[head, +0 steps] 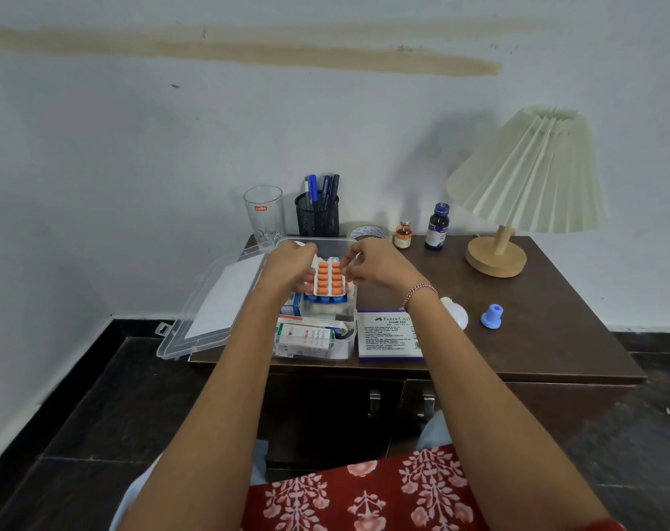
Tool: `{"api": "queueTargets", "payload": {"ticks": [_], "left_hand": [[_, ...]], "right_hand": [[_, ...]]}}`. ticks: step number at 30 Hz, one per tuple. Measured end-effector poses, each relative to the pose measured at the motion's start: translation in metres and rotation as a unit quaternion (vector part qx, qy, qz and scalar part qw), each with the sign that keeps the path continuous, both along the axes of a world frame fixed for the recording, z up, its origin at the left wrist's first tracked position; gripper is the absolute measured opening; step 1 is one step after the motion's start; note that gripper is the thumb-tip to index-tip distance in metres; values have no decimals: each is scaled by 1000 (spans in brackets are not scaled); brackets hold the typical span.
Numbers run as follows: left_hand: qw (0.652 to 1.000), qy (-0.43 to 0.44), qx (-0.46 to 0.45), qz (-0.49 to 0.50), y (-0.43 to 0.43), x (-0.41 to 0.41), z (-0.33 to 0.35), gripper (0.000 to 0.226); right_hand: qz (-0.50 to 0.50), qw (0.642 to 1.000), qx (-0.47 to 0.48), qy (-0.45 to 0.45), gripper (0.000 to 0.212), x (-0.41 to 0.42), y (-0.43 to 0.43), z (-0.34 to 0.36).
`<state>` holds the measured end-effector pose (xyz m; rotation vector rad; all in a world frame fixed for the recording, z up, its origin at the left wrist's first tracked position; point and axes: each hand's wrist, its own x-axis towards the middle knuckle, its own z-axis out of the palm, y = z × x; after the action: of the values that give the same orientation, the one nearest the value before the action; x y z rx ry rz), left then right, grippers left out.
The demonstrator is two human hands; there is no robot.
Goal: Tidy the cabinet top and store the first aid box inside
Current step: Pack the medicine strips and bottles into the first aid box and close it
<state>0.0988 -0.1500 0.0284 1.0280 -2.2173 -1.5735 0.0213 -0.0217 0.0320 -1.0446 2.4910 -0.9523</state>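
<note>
Soft even indoor light, lamp (pixel 525 178) shadow on the wall, wide-angle bending at edges, slightly soft detail

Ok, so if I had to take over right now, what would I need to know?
Hands: left hand and right hand both hold the orange tablet strip over the open first aid box. Its lid lies flipped open to the left.
Done: medicine cartons are already in the box.
Still out on the cabinet top: stamp pad box, amber vial, dark bottle, tape roll.
Left: lay the strip in, shut the lid, tidy the top, and store the box behind the closed cabinet doors.
</note>
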Motion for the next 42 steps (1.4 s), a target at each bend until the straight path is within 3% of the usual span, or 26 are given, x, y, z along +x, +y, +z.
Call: {"api": "queueTargets", "payload": {"ticks": [4,9,13,17,22,30,36,42], "left_hand": [[995,56,-67,38,2,-6,-2,19],[989,143,-6,30,19,-24,-4,18],[978,190,83,23,38,-50,-10,8],[978,162,134,7,52,-86,-16,10],[989,88,101,-64,63,-135,-7,28],[993,65,79,-56,69,-179,-5,28],[997,29,23,-69,67,-189,-12,17],[994,8,-54,-96,67,-184,-17,20]], "right_hand": [[-39,997,-58,27,14,-10,9,-1],[-157,979,-123,50,14,-34,25,-8],[-233,965,-91,77,25,-55,37,-16],[-275,959,-51,52,36,-75,40,-21],[-273,962,-1,-9,28,-99,44,-28],[-246,967,-48,-49,35,-118,34,-31],[-221,969,-85,-66,32,-121,27,-33],[-254,961,-92,-51,25,-120,32,-33]]}}
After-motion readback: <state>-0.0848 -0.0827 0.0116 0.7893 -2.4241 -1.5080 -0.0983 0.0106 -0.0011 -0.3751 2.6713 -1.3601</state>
